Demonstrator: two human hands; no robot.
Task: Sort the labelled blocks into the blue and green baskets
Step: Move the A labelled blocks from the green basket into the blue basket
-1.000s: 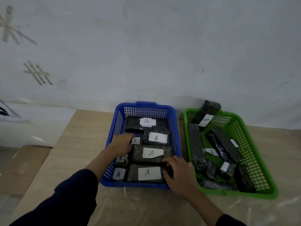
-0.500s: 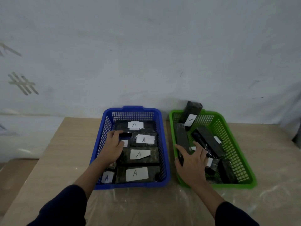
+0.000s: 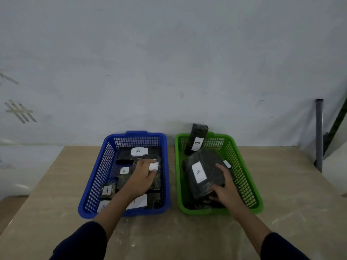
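Note:
The blue basket [image 3: 90, 184] holds several black blocks labelled A, among them one at the back [image 3: 138, 152] and a small one at the front left [image 3: 107, 190]. My left hand [image 3: 142, 178] reaches into it and its fingers curl over a middle block with a white label [image 3: 154, 166]. The green basket [image 3: 249, 177] holds black blocks labelled B. My right hand [image 3: 225, 188] grips a large B block [image 3: 201, 171], tilted up off the pile, thumb on top. Another B block [image 3: 197, 139] leans upright against the back rim.
Both baskets stand side by side on a pale wooden table [image 3: 291, 194] against a white wall. A grey pipe [image 3: 319, 132] stands at the right past the table's corner. Plastic film covers the table's near part.
My right hand moved deeper into the green basket and lifted a large B block. My left hand shifted right onto a middle block in the blue basket.

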